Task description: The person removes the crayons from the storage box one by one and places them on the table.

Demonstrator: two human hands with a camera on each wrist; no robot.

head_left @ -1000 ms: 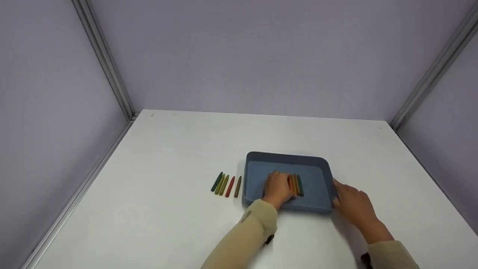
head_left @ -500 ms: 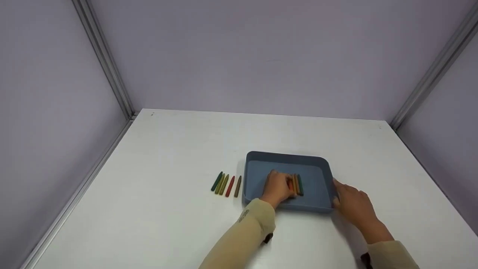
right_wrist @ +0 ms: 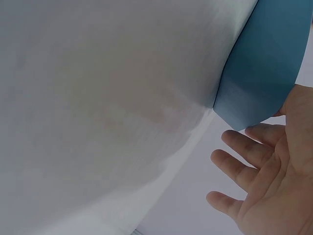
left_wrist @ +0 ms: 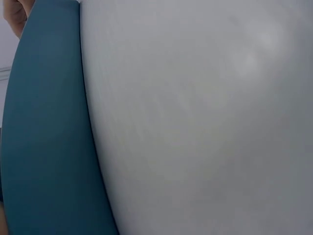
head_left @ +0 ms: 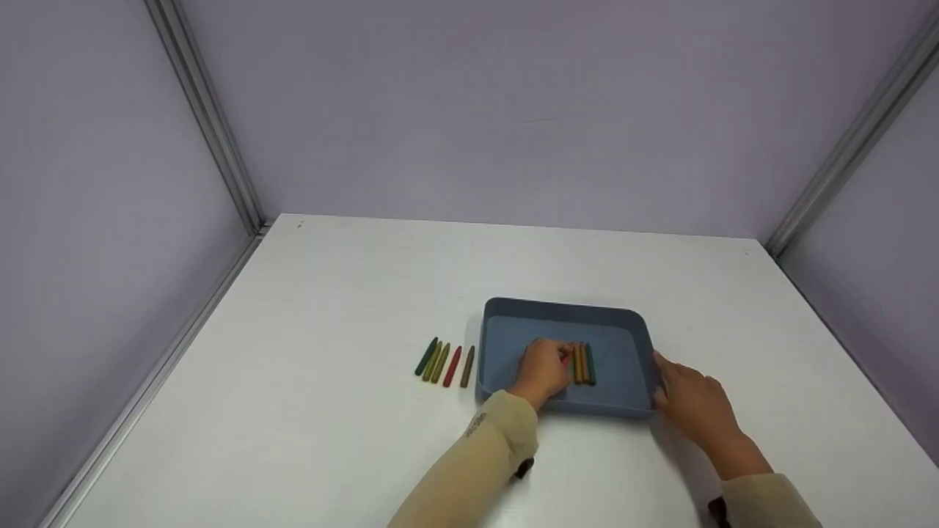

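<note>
Head view: crayons (head_left: 582, 364) inside blue tray (head_left: 620, 320)

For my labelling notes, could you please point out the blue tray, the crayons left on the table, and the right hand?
blue tray (head_left: 565, 309), head view, far rim.
crayons on the table (head_left: 444, 362), head view, middle of the row.
right hand (head_left: 693, 403), head view, back of the hand.

tray (head_left: 631, 381): plain blue-grey, teal at close range. table (head_left: 330, 308): plain white. crayons in tray (head_left: 582, 364): red, orange, dark green. crayons on table (head_left: 444, 362): dark green, olive, olive, red, brown. sleeves (head_left: 477, 462): beige, small dark print on the left one. walls (head_left: 513, 110): pale lilac, grey metal corner strips.
</note>
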